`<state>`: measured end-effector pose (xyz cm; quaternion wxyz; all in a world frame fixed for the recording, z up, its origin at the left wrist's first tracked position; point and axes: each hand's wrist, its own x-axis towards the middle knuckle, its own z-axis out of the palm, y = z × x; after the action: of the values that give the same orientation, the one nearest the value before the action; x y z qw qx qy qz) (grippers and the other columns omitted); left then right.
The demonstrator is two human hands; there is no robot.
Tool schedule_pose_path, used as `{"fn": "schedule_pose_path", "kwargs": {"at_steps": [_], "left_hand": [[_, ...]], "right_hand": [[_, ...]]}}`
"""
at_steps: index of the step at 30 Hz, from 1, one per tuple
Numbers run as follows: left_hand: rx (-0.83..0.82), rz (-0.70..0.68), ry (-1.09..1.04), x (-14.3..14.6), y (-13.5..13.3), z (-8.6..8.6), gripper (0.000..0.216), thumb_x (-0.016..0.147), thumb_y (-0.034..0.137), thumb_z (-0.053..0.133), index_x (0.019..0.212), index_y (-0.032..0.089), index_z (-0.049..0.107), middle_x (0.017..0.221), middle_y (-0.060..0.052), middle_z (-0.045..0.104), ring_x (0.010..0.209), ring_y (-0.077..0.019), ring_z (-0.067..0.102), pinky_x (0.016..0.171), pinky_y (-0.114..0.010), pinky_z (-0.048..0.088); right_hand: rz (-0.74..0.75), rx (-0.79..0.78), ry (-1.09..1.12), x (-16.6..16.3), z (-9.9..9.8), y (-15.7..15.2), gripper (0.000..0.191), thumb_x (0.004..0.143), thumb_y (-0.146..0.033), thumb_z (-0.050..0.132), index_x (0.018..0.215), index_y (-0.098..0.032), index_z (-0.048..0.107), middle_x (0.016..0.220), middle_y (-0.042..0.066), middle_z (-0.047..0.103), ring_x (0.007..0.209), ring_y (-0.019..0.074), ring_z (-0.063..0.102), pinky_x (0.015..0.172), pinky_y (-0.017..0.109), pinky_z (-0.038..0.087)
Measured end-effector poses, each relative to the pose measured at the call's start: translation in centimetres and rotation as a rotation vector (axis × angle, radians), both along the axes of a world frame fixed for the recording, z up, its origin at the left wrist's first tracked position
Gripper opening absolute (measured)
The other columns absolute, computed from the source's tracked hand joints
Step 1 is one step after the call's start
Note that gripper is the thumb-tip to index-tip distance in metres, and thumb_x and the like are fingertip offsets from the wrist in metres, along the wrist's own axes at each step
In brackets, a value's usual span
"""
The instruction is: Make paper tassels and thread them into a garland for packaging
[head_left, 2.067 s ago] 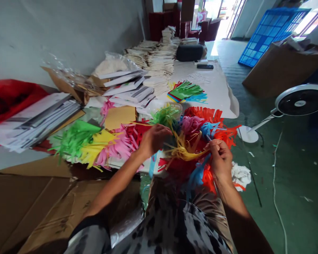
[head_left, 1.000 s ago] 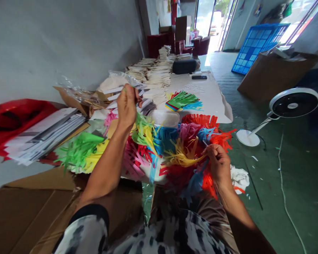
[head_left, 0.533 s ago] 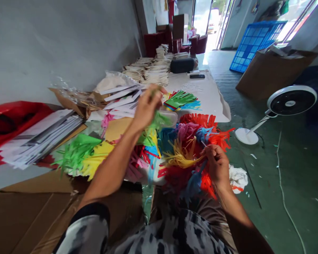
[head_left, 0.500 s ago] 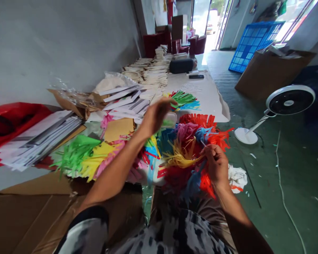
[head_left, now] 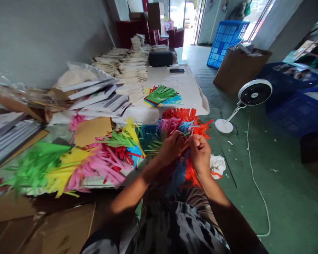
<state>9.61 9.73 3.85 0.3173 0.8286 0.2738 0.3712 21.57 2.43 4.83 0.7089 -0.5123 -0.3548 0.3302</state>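
Pinching narrow green paper [head_left: 187, 134], left hand [head_left: 172, 145] curls beside right hand [head_left: 200, 151].

Cannot read any word, label, brand, number or sign anywhere. Can see only traces of possible print. On the hub of the fan [head_left: 254, 95], can spot a small mark, too tiny to make out. On the loose sheets [head_left: 103, 102] piled on the desk [head_left: 190, 91], can pick out grey patches and slight touches of colour, too blurred to decipher. On the stack of papers [head_left: 13, 141] near the left edge, can see grey bars, equally illegible. On the cardboard [head_left: 66, 229] at bottom left, can discern faint dark marks in shadow, but cannot tell whether printed.
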Motion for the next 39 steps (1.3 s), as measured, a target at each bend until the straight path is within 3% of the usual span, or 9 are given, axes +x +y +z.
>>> {"fn": "schedule_pose_path", "kwargs": {"at_steps": [4, 10, 17, 22, 31, 39], "left_hand": [[-0.001, -0.009, -0.006, 0.2, -0.8, -0.2, 0.021, 0.110, 0.032, 0.046, 0.091, 0.022, 0.049, 0.095, -0.004, 0.062, 0.082, -0.0149, 0.059, 0.077, -0.028, 0.047], [0.000, 0.043, 0.024, 0.0, -1.1, -1.0, 0.016, 0.110, 0.028, 0.044, 0.095, 0.023, 0.048, 0.091, -0.003, 0.060, 0.078, -0.0150, 0.058, 0.074, -0.028, 0.045], [0.230, 0.103, 0.076, -0.2, -0.8, -1.5, 0.013, 0.103, 0.028, 0.055, 0.095, 0.022, 0.048, 0.095, -0.007, 0.061, 0.084, -0.0190, 0.060, 0.075, -0.031, 0.046], [0.099, 0.101, 0.030, 0.0, -1.3, -1.3, 0.006, 0.107, 0.022, 0.048, 0.101, 0.022, 0.048, 0.094, -0.004, 0.063, 0.083, -0.0162, 0.062, 0.074, -0.028, 0.046], [0.033, 0.126, 0.051, 0.2, -1.3, -1.2, 0.018, 0.107, 0.024, 0.050, 0.089, 0.023, 0.047, 0.087, -0.002, 0.061, 0.077, -0.0149, 0.059, 0.071, -0.027, 0.043], [-0.006, 0.167, 0.066, 0.1, -2.2, -0.3, 0.017, 0.110, 0.030, 0.045, 0.095, 0.023, 0.049, 0.087, -0.002, 0.062, 0.076, -0.0162, 0.057, 0.071, -0.029, 0.040]], "right_hand": [[0.037, -0.036, 0.025, 0.1, -0.3, 0.3, 0.029, 0.086, -0.048, 0.075, 0.099, -0.023, 0.069, 0.070, -0.004, 0.062, 0.065, 0.0151, 0.055, 0.066, 0.028, 0.046], [0.115, -0.050, -0.038, 0.6, -0.4, 0.1, 0.023, 0.089, -0.045, 0.072, 0.084, -0.023, 0.068, 0.067, -0.002, 0.058, 0.063, 0.0161, 0.052, 0.060, 0.029, 0.042], [0.096, -0.068, -0.107, 0.5, -0.6, -0.1, 0.023, 0.090, -0.044, 0.066, 0.085, -0.022, 0.068, 0.068, -0.003, 0.057, 0.061, 0.0142, 0.047, 0.059, 0.027, 0.038], [0.113, -0.082, -0.087, 0.6, -0.5, -0.2, 0.025, 0.091, -0.046, 0.068, 0.098, -0.022, 0.070, 0.069, -0.004, 0.057, 0.061, 0.0142, 0.046, 0.057, 0.027, 0.036], [0.119, -0.069, -0.139, 1.1, -0.9, -0.4, 0.023, 0.094, -0.044, 0.070, 0.090, -0.022, 0.068, 0.067, -0.004, 0.055, 0.060, 0.0134, 0.042, 0.056, 0.027, 0.033], [0.091, -0.068, -0.174, 1.1, -0.8, -0.5, 0.020, 0.094, -0.040, 0.065, 0.087, -0.021, 0.068, 0.066, -0.004, 0.053, 0.057, 0.0132, 0.041, 0.056, 0.028, 0.032]]}}
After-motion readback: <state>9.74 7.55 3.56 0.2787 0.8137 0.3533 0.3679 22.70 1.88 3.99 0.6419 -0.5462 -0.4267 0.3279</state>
